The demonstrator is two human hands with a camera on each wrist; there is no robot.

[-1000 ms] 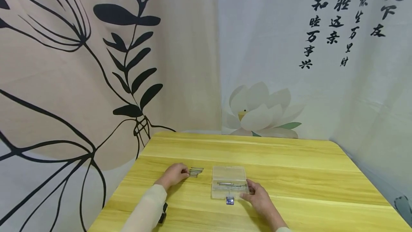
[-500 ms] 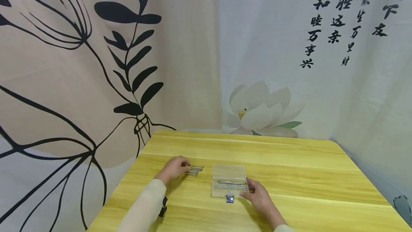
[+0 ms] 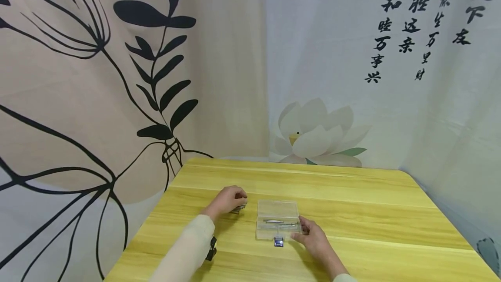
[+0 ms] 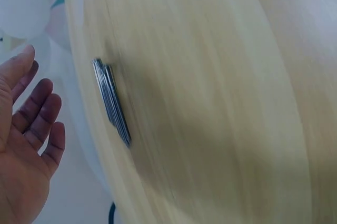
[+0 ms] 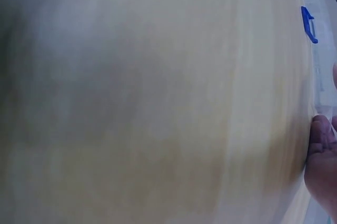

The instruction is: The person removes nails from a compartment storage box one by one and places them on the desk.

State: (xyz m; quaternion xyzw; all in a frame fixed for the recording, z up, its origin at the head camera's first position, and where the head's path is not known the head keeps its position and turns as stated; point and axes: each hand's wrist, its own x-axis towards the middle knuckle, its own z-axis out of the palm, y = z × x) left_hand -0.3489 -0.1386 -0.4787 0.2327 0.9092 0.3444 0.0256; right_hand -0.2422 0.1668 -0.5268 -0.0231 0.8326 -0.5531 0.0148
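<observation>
Several thin metal rods (image 3: 238, 209) lie close together on the table, left of a clear plastic box (image 3: 268, 233). My left hand (image 3: 227, 200) is over them and partly hides them in the head view. In the left wrist view that hand (image 4: 29, 129) has loosely bent fingers with nothing between them, apart from the bundle of rods (image 4: 112, 103). The box lies with its lid (image 3: 278, 209) raised back and a blue latch (image 3: 278, 242) at its front. Inside rests a metal rod (image 3: 273, 221). My right hand (image 3: 313, 235) grips the box's right side between thumb and fingers.
The wooden table (image 3: 372, 212) spreads to the right and behind the box. A printed curtain (image 3: 231, 77) hangs behind the table. A black band (image 3: 211, 249) is on the left wrist.
My left hand has moved to the right, from the rods' left ends to above them. The right hand stays at the box, which has not moved on the table.
</observation>
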